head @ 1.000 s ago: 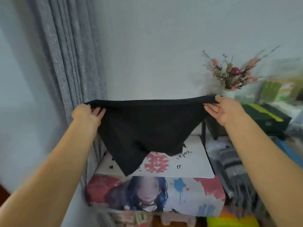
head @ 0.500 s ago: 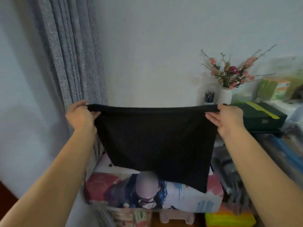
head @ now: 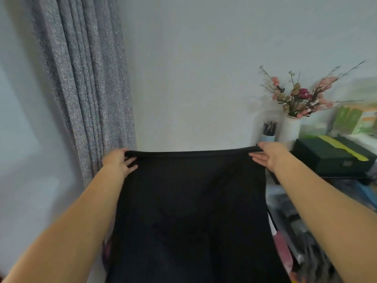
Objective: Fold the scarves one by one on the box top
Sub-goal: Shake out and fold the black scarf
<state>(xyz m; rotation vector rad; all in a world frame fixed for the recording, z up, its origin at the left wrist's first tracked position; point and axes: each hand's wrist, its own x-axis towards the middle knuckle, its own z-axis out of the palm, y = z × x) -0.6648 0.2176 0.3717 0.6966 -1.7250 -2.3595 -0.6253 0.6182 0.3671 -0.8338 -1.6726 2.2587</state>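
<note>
Both hands pinch black scarf top corners: left hand at 9 o'clock, right hand at 3; cloth hangs flat.

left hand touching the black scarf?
Touching. Head view: left hand grips the top left corner of the scarf, fingers curled over its edge.

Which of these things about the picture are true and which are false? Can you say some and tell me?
1. Both hands hold the black scarf by its top edge. True.
2. The scarf is red. False: it is black.
3. The left hand is beside the grey curtain. True.
4. The flowers stand in a blue vase. False: the vase is white.
5. The right hand holds nothing. False: it grips the scarf's corner.
</note>
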